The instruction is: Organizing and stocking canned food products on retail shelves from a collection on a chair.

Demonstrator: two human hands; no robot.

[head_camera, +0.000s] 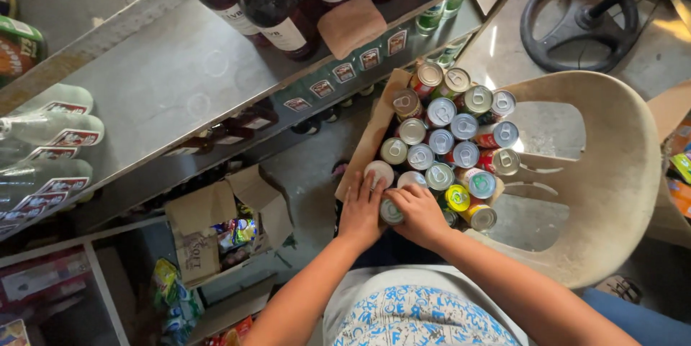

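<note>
1. Carrier: a shallow cardboard tray [376, 130] is set on the seat of a beige plastic chair [612, 173]. The tray's near end overhangs the seat edge toward the person.
2. Contents: upright drink cans [441, 112] are packed in close rows, tops up, touching one another. Most tops are silver; one yellow-topped can [458, 198] stands by the tray's near right corner.
3. Item in hand: a single silver-topped can [391, 211] is held at the near edge of the tray, just outside the last row.
4. Left hand [362, 209]: laid half open, fingers spread over the near left corner, touching a pale can top [378, 172] and the side of the held can.
5. Right hand [419, 214]: curled around the held can from the right, closed on it together with the left fingers.
6. Handling note: it is judged that the can is best kept upright and gripped by its wall, moved straight along its axis, so that neighbouring cans are not tipped. The left hand is well placed to steady the corner row.
7. Edges: the tray's left wall flap stands raised; the near edge appears low or hidden under the hands. The overhanging near end is judged the weak point; downward pressure there could tilt the tray.
8. Open room: free space lies toward the person and above the tray. To the left, a metal shelf [180, 72] carrying dark bottles [277, 11] stands near. To the right, the chair back encloses the cans.
</note>
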